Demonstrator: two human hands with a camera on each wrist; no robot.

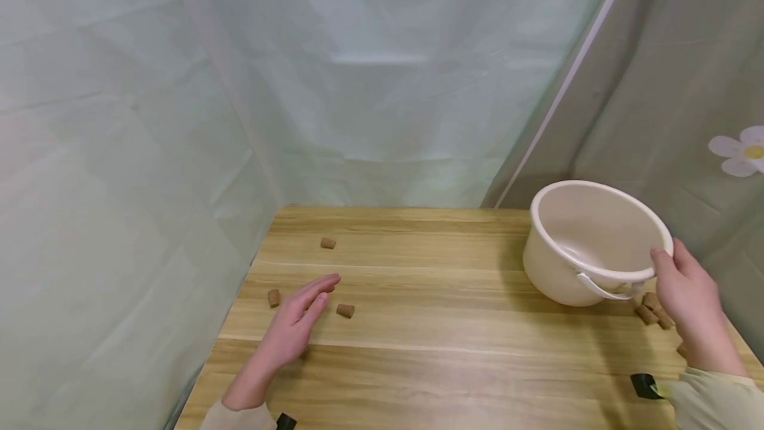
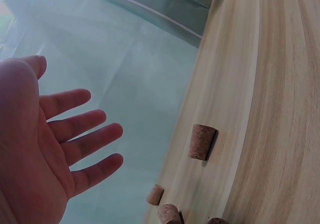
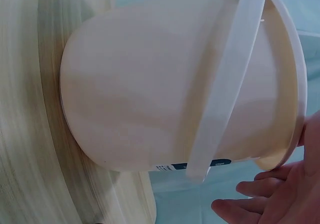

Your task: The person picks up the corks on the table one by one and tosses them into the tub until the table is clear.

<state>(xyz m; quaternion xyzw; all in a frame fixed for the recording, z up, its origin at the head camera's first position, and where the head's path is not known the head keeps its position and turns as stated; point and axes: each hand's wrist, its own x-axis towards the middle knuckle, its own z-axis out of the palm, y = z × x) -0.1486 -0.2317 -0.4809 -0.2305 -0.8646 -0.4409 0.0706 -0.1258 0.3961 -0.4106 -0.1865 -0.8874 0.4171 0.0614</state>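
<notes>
A cream plastic bucket point(image 1: 555, 271) with a white handle point(image 1: 609, 292) is at the back right of the table. My right hand point(image 1: 689, 287) grips its rim, thumb over the edge and fingers outside. The handle hangs down across the bucket's side in the right wrist view. Whether its base touches the table I cannot tell. On the left, my left hand point(image 1: 295, 324) is held above the table, fingers extended and holding nothing. Around it lie a cork point(image 1: 345, 310), a second cork point(image 1: 274, 298) and, farther back, a third cork point(image 1: 327, 243).
Several more corks point(image 1: 646, 314) lie by the table's right edge, below my right hand and partly hidden by it. The wood-grain table point(image 1: 430, 337) meets pale green curtains point(image 1: 382, 85) at the back and sides.
</notes>
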